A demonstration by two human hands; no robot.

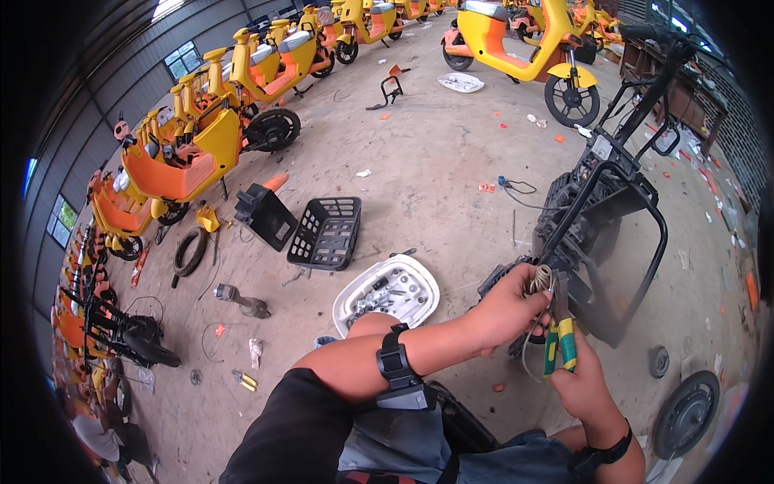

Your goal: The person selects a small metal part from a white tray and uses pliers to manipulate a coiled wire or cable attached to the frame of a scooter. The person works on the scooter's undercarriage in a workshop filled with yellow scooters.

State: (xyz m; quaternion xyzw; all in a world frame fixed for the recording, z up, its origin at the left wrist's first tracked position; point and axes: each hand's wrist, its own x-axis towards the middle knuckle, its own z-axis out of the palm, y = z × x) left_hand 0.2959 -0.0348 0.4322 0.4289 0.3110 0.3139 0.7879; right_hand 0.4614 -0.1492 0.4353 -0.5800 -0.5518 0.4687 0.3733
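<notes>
My left hand (508, 310) is closed on a small coil of pale wire (538, 281), pinched between thumb and fingers. My right hand (582, 383) grips a pair of pliers (567, 345) with green and yellow handles. The jaws point up and sit right beside the coil, next to my left fingertips; whether they bite on the wire I cannot tell. A loose length of wire hangs below my left hand. Just beyond both hands stands a stripped black scooter frame (601, 169) with bent tubes.
A white tray (430, 300) of metal parts lies left of my hands, with a black plastic basket (355, 211) and a black box (266, 216) beyond it. A wheel (685, 415) rests at the right. Smaller pliers (244, 380) lie on the floor. Yellow scooters (528, 40) stand around.
</notes>
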